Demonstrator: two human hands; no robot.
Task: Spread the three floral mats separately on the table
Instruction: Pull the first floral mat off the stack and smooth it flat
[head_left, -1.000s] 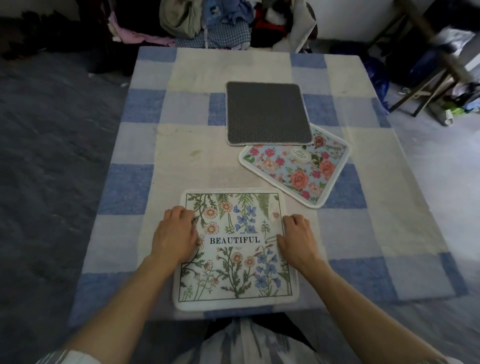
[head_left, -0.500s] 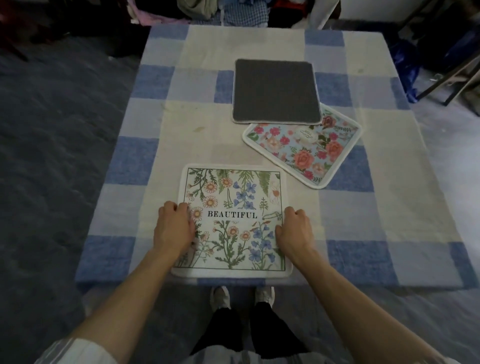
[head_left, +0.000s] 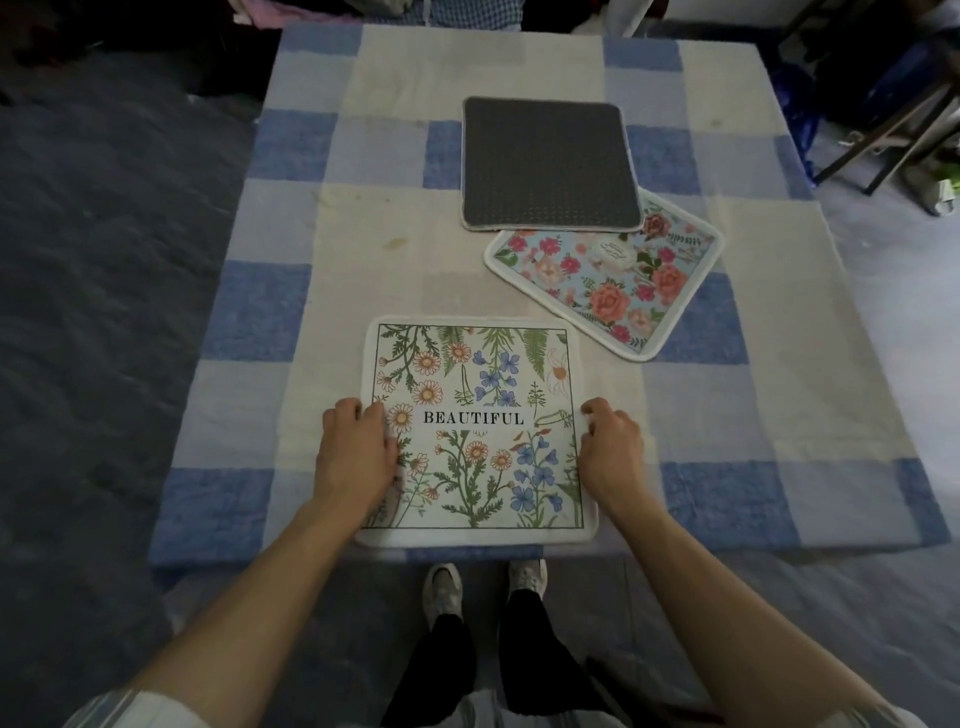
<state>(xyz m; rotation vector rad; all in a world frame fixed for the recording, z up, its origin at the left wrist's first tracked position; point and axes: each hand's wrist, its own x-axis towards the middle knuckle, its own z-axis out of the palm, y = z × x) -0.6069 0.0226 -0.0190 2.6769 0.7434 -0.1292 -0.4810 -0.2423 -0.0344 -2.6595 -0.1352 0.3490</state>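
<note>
White pile edging sits under both sets of fingers: the left hand (head_left: 356, 452) rests on the left border of the "BEAUTIFUL" mat (head_left: 475, 431), fingers (head_left: 375, 415) together and curled onto the printed face. The right hand (head_left: 610, 449) meets the right border, its fingers (head_left: 589, 410) bent at the rim; whether they pinch the edge or only press on it cannot be told. This mat lies flat between the hands, its near edge at the near edge of the tabletop (head_left: 291, 322).

Beyond the right hand and apart from this mat lies the rose-print mat (head_left: 618, 283), turned at an angle. Its far portion is covered by the grey-backed mat (head_left: 548, 166), which lies face down further out.

Status: one mat is separated; two overlap.

Hazards:
- The near mat has little margin at the tabletop edge. A pull toward the body could slide it off.
- Dragging the grey-backed mat could carry the rose-print mat along, since they touch.
- The checked cloth (head_left: 260, 306) under all three could bunch and shift the mats.
- The grey-backed mat probably needs turning to show its print.
</note>
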